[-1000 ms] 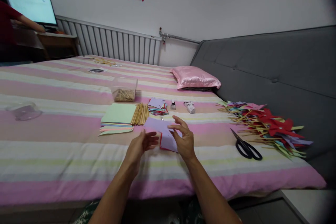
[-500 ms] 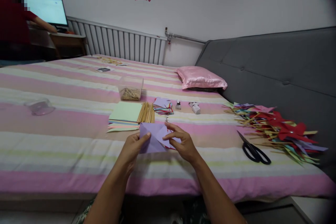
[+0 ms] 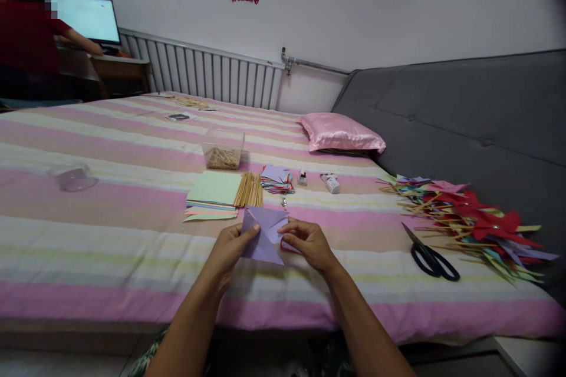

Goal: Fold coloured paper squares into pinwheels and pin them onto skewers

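Both my hands hold a purple paper square (image 3: 263, 234) just above the striped bed (image 3: 110, 230). My left hand (image 3: 229, 251) pinches its left corner, thumb on top. My right hand (image 3: 308, 242) is closed on its right side, where a flap folds over. A red paper edge (image 3: 287, 247) peeks out under my right fingers. Behind the paper lie a stack of coloured sheets (image 3: 213, 194), a bundle of wooden sticks (image 3: 249, 189) and a pile of cut paper pieces (image 3: 276, 179).
Black scissors (image 3: 428, 254) and a heap of finished paper pinwheels (image 3: 473, 218) lie at the right by the grey headboard. A clear box of sticks (image 3: 222, 150), a pink pillow (image 3: 340, 132) and a clear lid (image 3: 73, 178) rest on the bed. Another person sits at a monitor (image 3: 91, 19), far left.
My hands picked the purple paper up off the bed, drew it closer and folded a flap over. The view shifted slightly left.
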`<control>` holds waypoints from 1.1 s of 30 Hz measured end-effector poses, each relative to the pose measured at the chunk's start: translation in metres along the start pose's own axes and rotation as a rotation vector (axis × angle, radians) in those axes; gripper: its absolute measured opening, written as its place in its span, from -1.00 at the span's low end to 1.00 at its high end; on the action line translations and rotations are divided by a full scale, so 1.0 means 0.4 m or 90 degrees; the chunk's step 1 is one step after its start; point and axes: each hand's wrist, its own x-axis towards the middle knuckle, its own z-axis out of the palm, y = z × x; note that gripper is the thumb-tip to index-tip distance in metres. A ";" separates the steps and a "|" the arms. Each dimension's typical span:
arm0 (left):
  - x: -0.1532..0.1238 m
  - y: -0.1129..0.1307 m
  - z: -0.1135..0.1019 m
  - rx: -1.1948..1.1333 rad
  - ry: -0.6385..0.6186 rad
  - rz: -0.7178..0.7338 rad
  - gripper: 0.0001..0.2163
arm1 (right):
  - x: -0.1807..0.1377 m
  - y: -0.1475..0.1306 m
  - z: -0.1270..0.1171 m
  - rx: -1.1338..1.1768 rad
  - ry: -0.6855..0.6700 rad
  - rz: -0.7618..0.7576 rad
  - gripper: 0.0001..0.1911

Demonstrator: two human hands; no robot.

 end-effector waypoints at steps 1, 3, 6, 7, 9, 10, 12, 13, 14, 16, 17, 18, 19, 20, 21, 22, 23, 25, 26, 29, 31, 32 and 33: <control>-0.001 -0.001 0.001 0.001 -0.005 -0.001 -0.65 | 0.000 0.000 0.002 0.018 0.008 0.009 -0.83; -0.002 -0.004 0.004 0.004 -0.015 -0.006 -0.65 | 0.000 -0.002 0.005 0.046 0.024 0.033 -0.82; -0.003 -0.007 0.010 0.007 -0.025 -0.012 -0.65 | -0.001 -0.007 0.009 0.047 0.055 0.075 -0.75; -0.003 -0.008 0.012 0.008 -0.029 -0.012 -0.65 | -0.002 -0.008 0.010 0.043 0.067 0.088 -0.73; -0.004 -0.011 0.016 0.010 -0.039 -0.015 -0.65 | -0.003 -0.010 0.012 0.039 0.083 0.108 -0.70; -0.004 -0.012 0.018 0.012 -0.047 -0.016 -0.64 | -0.004 -0.010 0.013 0.039 0.084 0.115 -0.69; -0.005 -0.015 0.021 0.015 -0.061 -0.016 -0.63 | -0.004 -0.009 0.014 0.036 0.078 0.127 -0.68; -0.006 -0.016 0.022 0.017 -0.066 -0.016 -0.62 | -0.004 -0.008 0.014 0.034 0.076 0.132 -0.67; -0.006 -0.016 0.023 0.019 -0.070 -0.015 -0.61 | -0.004 -0.007 0.014 0.034 0.075 0.136 -0.67; -0.007 -0.017 0.024 0.021 -0.073 -0.014 -0.61 | -0.004 -0.004 0.014 0.033 0.079 0.143 -0.66; -0.007 -0.016 0.024 0.022 -0.075 -0.013 -0.62 | -0.004 -0.003 0.014 0.033 0.082 0.145 -0.66; -0.007 -0.016 0.024 0.023 -0.077 -0.011 -0.62 | -0.005 -0.002 0.013 0.031 0.083 0.144 -0.66; -0.007 -0.015 0.024 0.023 -0.080 -0.010 -0.62 | -0.005 -0.001 0.013 0.028 0.085 0.141 -0.66; -0.008 -0.014 0.024 0.024 -0.084 -0.009 -0.62 | -0.005 -0.001 0.012 0.024 0.087 0.137 -0.66; -0.008 -0.014 0.024 0.024 -0.088 -0.008 -0.61 | -0.006 0.000 0.012 0.019 0.088 0.134 -0.66; -0.009 -0.013 0.024 0.026 -0.092 -0.009 -0.61 | -0.006 0.001 0.012 0.014 0.088 0.129 -0.67; -0.009 -0.013 0.024 0.027 -0.094 -0.010 -0.61 | -0.006 0.001 0.012 0.006 0.088 0.124 -0.67; -0.011 -0.011 0.024 0.032 -0.093 -0.010 -0.62 | -0.005 0.004 0.011 -0.013 0.084 0.109 -0.67; -0.012 -0.010 0.025 0.034 -0.093 -0.008 -0.62 | -0.005 0.005 0.010 -0.024 0.082 0.100 -0.68; -0.014 -0.007 0.026 0.044 -0.087 0.001 -0.64 | -0.005 0.010 0.008 -0.054 0.076 0.076 -0.70; -0.013 -0.007 0.026 0.059 -0.073 0.008 -0.65 | -0.005 0.012 0.007 -0.075 0.075 0.066 -0.71; -0.012 -0.008 0.025 0.067 -0.064 0.012 -0.66 | -0.006 0.012 0.007 -0.085 0.074 0.062 -0.72; -0.010 -0.009 0.024 0.077 -0.054 0.016 -0.67 | -0.006 0.011 0.007 -0.091 0.073 0.059 -0.72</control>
